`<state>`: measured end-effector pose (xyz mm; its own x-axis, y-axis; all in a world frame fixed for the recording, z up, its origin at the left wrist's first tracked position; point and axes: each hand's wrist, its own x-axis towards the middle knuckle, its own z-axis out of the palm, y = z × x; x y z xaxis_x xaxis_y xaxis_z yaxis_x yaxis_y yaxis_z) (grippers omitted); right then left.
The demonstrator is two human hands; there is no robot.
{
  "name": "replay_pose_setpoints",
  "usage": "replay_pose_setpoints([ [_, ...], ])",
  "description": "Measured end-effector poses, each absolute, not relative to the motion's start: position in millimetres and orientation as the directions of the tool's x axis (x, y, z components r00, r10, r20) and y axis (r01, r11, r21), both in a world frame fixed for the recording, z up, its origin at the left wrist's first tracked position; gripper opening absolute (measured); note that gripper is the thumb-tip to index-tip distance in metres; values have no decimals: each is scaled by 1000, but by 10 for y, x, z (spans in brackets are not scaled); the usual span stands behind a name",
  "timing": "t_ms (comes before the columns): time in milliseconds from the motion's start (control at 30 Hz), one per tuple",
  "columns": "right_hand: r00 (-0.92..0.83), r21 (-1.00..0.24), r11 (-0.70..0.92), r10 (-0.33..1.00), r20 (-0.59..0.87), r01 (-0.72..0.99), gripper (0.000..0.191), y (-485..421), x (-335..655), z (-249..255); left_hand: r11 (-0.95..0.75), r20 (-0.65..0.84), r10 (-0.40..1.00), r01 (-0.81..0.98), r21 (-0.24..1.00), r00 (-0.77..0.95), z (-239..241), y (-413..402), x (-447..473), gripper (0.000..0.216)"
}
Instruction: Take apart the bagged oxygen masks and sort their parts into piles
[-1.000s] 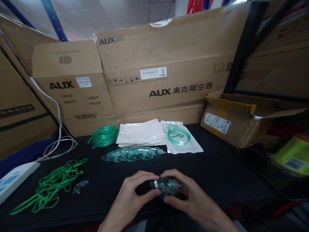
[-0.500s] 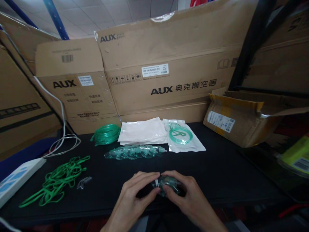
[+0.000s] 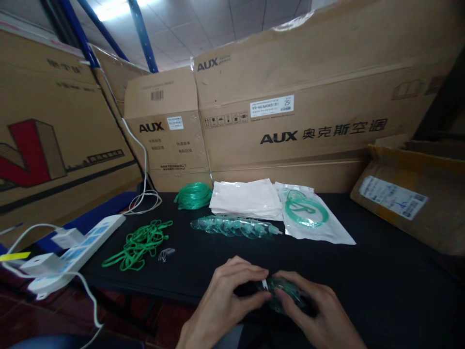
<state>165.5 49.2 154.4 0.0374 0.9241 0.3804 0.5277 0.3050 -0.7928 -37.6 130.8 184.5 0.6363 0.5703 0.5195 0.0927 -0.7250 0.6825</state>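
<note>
Near the table's front edge, both hands are on a translucent green face mask (image 3: 286,291) with a small pale strip (image 3: 265,284) at its left end. My left hand (image 3: 236,291) is closed, thumb and fingertips pinching that end by the strip. My right hand (image 3: 312,305) wraps round the mask's body, its thumb pressed on the near side, and hides part of it. Beyond the hands lies a row of nested green masks (image 3: 236,226). Tangled green elastic straps (image 3: 141,245) and a few small clear pieces (image 3: 166,254) lie to the left.
Behind the masks are a coil of green tubing (image 3: 195,196), a stack of white pouches (image 3: 245,198) and a clear-fronted pouch (image 3: 327,228) with tubing inside. A power strip (image 3: 78,257) with white cables is at left. Cardboard boxes (image 3: 232,150) wall the back; an open carton (image 3: 392,194) stands right.
My view has turned to the left, so everything sits further right and more of the power strip shows. Both hands keep their hold on the mask, with little visible finger movement.
</note>
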Motion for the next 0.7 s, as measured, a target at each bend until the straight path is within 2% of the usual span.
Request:
replay_pose_setpoints([
  [133, -18, -765, 356, 912, 411, 537, 17, 475, 1656, 1540, -620, 453, 649, 80, 780, 611, 1797, 1269, -379, 24],
  [233, 37, -759, 360, 892, 450, 543, 20, 454, 1621, 1548, -547, 377, 700, 116, 829, 606, 1779, 1258, -391, 20],
  [333, 115, -769, 347, 873, 473, 537, 20, 440, 1566, 1586, -552, 335, 701, 181, 814, 630, 1765, 1270, -407, 30],
  [700, 220, -810, 309, 859, 462, 498, 17, 455, 1496, 1620, -758, 549, 562, 119, 642, 619, 1658, 1283, -424, 38],
])
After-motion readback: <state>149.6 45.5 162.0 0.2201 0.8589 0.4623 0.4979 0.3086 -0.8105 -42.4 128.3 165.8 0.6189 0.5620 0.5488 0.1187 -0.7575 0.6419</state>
